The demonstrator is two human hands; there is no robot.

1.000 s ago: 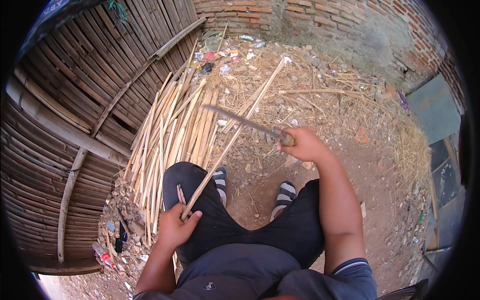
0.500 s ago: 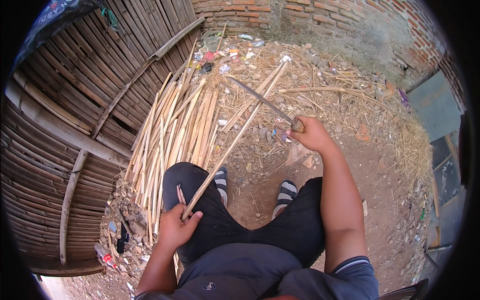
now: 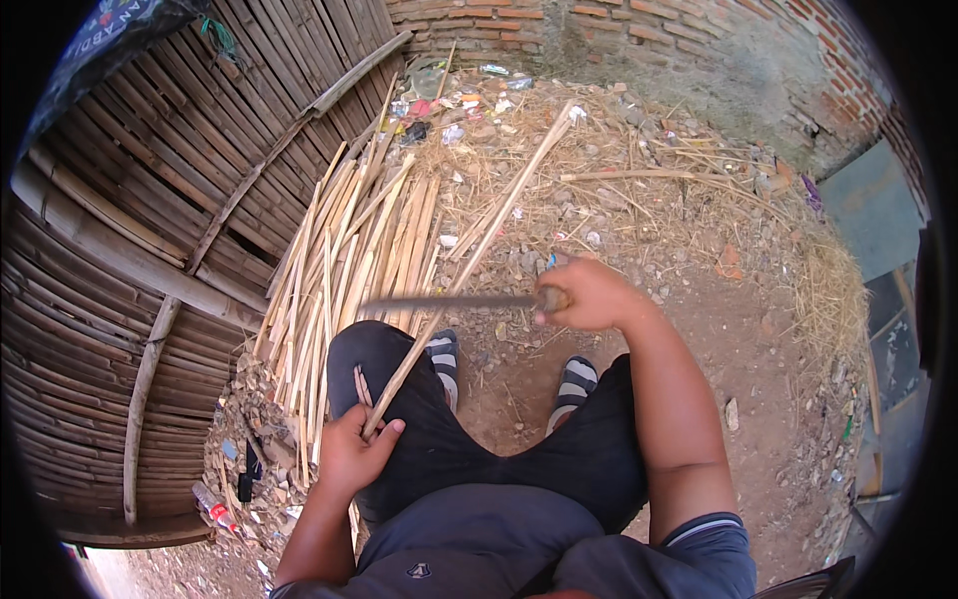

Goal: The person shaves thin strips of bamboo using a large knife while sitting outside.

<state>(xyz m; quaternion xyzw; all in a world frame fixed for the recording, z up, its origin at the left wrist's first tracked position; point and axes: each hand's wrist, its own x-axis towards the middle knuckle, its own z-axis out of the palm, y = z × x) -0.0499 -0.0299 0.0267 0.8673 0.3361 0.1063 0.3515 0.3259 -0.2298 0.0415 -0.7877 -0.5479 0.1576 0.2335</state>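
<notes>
My left hand (image 3: 357, 451) is closed round the near end of a long pale bamboo strip (image 3: 469, 270), resting by my left thigh. The strip slants away to the upper right, its far end over the straw-strewn ground. In my right hand (image 3: 591, 294) is the wooden handle of a long-bladed machete (image 3: 454, 302), fingers wrapped round it. Its blade points left, blurred by motion, and crosses the strip in this view; whether they touch I cannot tell. A thin piece of wood (image 3: 361, 385) juts up beside my left hand.
Many split bamboo strips (image 3: 344, 260) lie in a pile at my left, by a bamboo slat wall (image 3: 110, 319). My sandalled feet (image 3: 571, 389) stand on bare soil. Litter (image 3: 454, 130) and dry straw spread toward a brick wall (image 3: 679, 35). A plastic bottle (image 3: 215, 507) lies lower left.
My right hand has come nearer and slightly left, swinging the machete blade down from pointing up-left to nearly level, across the strip. The left hand keeps its hold in place.
</notes>
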